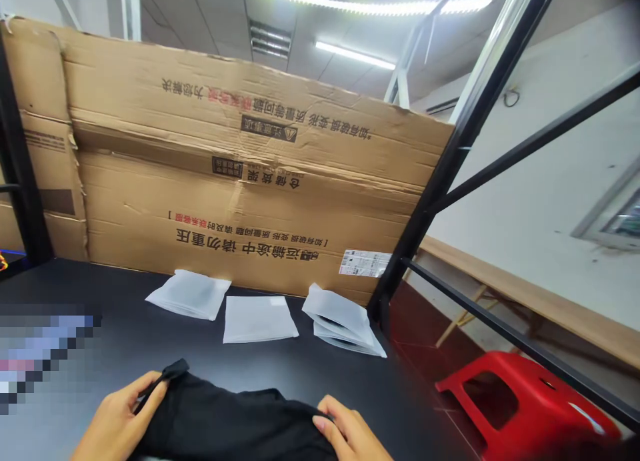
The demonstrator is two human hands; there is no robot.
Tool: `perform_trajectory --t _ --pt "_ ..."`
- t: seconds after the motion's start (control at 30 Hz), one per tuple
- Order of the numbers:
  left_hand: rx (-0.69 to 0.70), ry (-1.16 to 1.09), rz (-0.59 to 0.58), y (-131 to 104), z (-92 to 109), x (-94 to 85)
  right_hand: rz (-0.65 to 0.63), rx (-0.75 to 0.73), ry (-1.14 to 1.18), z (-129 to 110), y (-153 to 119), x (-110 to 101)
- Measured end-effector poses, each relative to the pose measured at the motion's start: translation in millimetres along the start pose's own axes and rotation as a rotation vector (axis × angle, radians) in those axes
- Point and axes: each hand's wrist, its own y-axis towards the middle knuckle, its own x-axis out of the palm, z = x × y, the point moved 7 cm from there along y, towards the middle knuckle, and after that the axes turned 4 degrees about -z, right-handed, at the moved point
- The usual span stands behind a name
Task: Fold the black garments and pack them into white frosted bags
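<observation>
A black cloth [235, 414] is stretched between my two hands at the bottom of the head view, just over the dark table. My left hand [123, 414] pinches its upper left corner between thumb and fingers, and a small fold sticks up there. At the other end my right hand [350, 427] grips the upper right edge. The cloth's lower part runs out of the frame. Beyond it lie a white packet [193, 294] on the left, a flat white packet [260, 319] in the middle and several stacked white packets [343, 319] on the right.
The dark table [150, 341] ends at an upright cardboard sheet [250, 201] with printed text. A black metal post [435, 187] slants up at the table's right. Past it stand a red stool [530, 401] and a long wooden bench [540, 294]. A blurred-out patch covers the left side.
</observation>
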Motion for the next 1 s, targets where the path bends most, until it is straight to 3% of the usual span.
perform_trajectory --t 0.1,0.2,0.27,0.33,0.4,0.43,0.53,0.63,0.77,0.9,1.0 --pt "0.107 0.274 0.112 2 6 -4.3 -0.034 0.060 -0.121 -9 14 -1" --pt "0.248 0.485 0.279 -2 22 -6.7 0.055 0.136 -0.317 -3 22 4" --pt "0.414 0.576 0.423 -10 49 0.3 0.144 0.117 -0.390 -3 26 7" --pt "0.662 0.605 0.462 -19 87 24.6 0.254 0.078 -0.438 -5 30 4" --pt "0.913 0.590 0.287 -24 125 66.4 0.350 0.048 -0.470 -6 34 -1" --pt "0.952 0.589 0.174 -21 138 87.7 0.384 0.047 -0.475 -6 35 -2" --pt "0.824 0.629 -0.003 0 150 133.1 0.462 0.099 -0.452 1 37 4" --pt "0.744 0.611 -0.160 19 138 156.5 0.533 0.095 -0.438 5 33 21" --pt "0.749 0.475 -0.364 34 124 153.3 0.474 -0.008 -0.329 7 29 32" --pt "0.761 0.412 -0.517 52 111 130.5 0.367 0.145 -0.147 25 28 2" --pt "0.711 0.414 -0.468 70 99 115.5 0.320 0.225 -0.048 35 31 -23"
